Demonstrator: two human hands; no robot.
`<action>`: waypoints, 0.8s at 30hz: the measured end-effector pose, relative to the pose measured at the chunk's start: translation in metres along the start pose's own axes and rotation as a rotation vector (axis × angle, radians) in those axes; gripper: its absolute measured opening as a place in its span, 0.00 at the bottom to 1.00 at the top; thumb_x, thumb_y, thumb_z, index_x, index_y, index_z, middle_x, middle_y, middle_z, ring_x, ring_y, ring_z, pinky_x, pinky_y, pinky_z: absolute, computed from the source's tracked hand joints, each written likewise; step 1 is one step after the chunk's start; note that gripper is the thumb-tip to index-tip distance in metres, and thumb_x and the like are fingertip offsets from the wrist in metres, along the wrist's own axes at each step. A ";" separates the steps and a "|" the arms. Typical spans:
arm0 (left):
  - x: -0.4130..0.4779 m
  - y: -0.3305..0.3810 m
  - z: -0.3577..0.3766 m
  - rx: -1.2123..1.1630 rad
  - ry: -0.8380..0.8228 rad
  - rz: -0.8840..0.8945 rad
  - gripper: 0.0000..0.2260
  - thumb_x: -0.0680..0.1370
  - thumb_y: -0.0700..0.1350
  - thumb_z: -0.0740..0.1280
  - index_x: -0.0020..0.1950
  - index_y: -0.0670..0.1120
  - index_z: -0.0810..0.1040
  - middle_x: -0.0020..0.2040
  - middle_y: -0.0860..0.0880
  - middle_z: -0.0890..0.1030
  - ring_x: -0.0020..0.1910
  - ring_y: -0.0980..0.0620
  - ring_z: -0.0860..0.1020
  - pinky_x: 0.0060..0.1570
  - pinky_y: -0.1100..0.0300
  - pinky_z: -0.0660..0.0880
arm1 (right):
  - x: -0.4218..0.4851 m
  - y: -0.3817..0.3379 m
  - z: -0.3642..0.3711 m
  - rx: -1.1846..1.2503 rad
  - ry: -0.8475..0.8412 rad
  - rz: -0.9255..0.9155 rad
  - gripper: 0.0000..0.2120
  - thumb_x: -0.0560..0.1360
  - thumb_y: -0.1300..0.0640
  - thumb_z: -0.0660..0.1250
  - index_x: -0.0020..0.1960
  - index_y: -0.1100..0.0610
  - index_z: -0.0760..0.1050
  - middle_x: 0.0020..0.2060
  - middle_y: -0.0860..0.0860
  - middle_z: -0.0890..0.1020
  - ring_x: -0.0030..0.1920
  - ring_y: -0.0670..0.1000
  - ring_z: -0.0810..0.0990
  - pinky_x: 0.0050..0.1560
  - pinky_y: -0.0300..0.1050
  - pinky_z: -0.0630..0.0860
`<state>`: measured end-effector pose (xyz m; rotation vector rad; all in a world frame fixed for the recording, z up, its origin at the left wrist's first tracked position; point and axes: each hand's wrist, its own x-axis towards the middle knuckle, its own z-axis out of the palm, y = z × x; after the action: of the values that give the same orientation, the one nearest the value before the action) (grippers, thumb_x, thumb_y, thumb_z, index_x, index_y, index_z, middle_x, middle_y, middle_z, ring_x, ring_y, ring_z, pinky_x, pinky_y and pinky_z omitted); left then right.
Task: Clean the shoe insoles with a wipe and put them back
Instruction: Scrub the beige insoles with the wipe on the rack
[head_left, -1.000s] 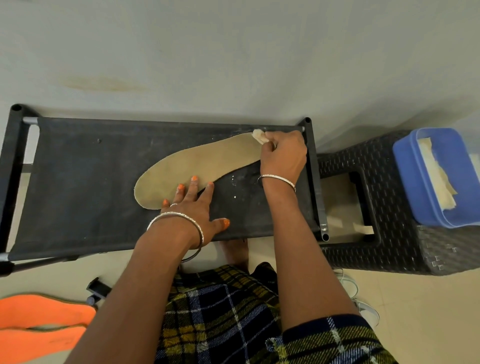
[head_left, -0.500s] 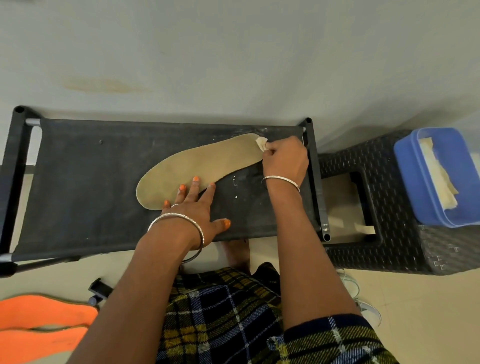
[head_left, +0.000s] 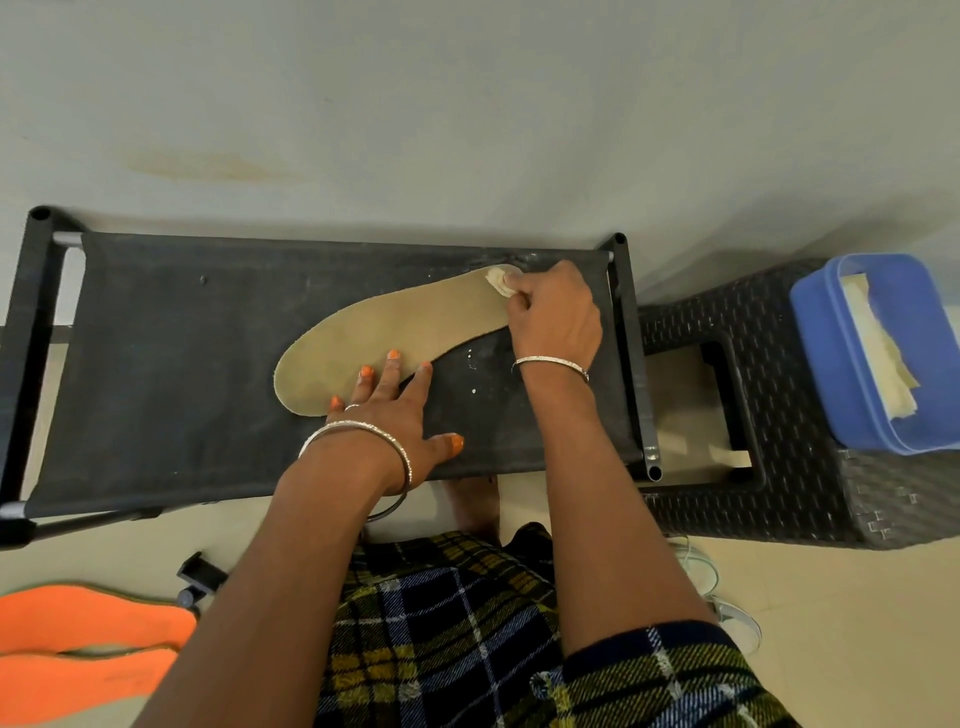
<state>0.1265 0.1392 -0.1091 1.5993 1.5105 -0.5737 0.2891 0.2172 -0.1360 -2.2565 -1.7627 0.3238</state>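
Insole (head_left: 405, 327) is lying flat on the black bench (head_left: 171, 364), wide end toward our left, narrow end near the far right corner. We are pressing it down with our left hand (head_left: 395, 415), fingers (head_left: 383, 375) straight and spread, thumb on the bench fabric. Our right hand (head_left: 556, 317) is pinching a small wadded wipe (head_left: 500, 280) in curled fingers, touching it to the narrow end. Blue tub (head_left: 826, 364) holding pale sheets is sitting on the woven stool (head_left: 779, 499) to our right. Orange insoles (head_left: 88, 623) are lying on the floor, lower left.
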 end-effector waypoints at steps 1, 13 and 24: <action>0.000 0.000 0.000 0.002 0.002 0.002 0.38 0.81 0.63 0.57 0.80 0.55 0.35 0.79 0.49 0.32 0.79 0.43 0.38 0.76 0.41 0.45 | 0.001 0.001 -0.001 -0.022 0.009 0.030 0.09 0.79 0.53 0.67 0.56 0.48 0.83 0.51 0.53 0.77 0.46 0.56 0.80 0.40 0.45 0.71; -0.001 -0.001 0.000 -0.001 0.008 0.006 0.38 0.81 0.63 0.57 0.80 0.55 0.35 0.79 0.49 0.32 0.79 0.43 0.38 0.76 0.41 0.45 | 0.000 -0.006 0.005 0.189 0.078 -0.036 0.12 0.75 0.60 0.69 0.58 0.53 0.83 0.48 0.55 0.80 0.48 0.55 0.80 0.48 0.47 0.77; -0.001 -0.002 0.000 -0.007 0.011 0.005 0.37 0.81 0.62 0.57 0.80 0.55 0.35 0.79 0.49 0.32 0.79 0.43 0.38 0.76 0.41 0.45 | 0.004 0.006 0.006 -0.016 0.096 0.101 0.10 0.78 0.58 0.66 0.58 0.55 0.83 0.48 0.57 0.79 0.46 0.58 0.80 0.41 0.47 0.74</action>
<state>0.1250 0.1384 -0.1091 1.6025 1.5146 -0.5572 0.2930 0.2199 -0.1437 -2.3358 -1.6132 0.2180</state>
